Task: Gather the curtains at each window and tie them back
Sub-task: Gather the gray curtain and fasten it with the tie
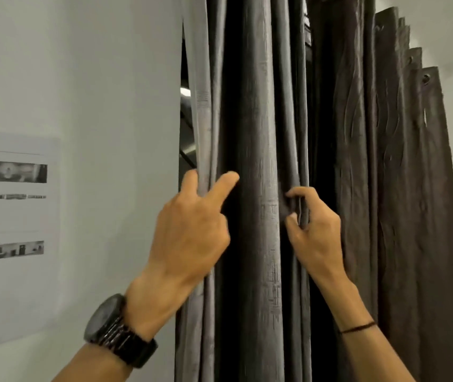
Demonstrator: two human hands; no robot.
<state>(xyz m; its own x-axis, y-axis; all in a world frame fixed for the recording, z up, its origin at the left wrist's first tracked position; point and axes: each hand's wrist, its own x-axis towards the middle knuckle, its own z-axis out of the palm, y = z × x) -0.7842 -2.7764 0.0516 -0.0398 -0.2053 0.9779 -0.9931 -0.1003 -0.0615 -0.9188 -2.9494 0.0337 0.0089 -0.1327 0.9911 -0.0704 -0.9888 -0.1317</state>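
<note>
The grey curtain (255, 119) hangs through the middle of the view, from 12 o'clock down to 6 o'clock, already pleated into narrow upright folds. Both hands work at mid-height, which looks like the level where a tie would go. The left hand (192, 230), toward 8 o'clock of centre, has the outermost edge fold caught between two raised digits. Its other fingers are hidden behind the cloth, so how firmly it holds cannot be told. It probably sits there to keep the free edge from slipping back toward the dark window gap (186, 133) at 10 o'clock. The right hand (316, 232), toward 4 o'clock, pinches a couple of thin folds between thumb and curled forefinger, its fingertips (293, 193) closed narrowly on them. Judging by that grip, it is drawing these pleats leftward to pack the bundle tighter. A second, looser panel (412, 202) with eyelets along its top hangs at 3 o'clock, apart from both hands and not yet gathered. No tie-back cord or hook is in sight, so the tying is still to come. A printed sheet (13, 216) is stuck on the wall at 9 o'clock
</note>
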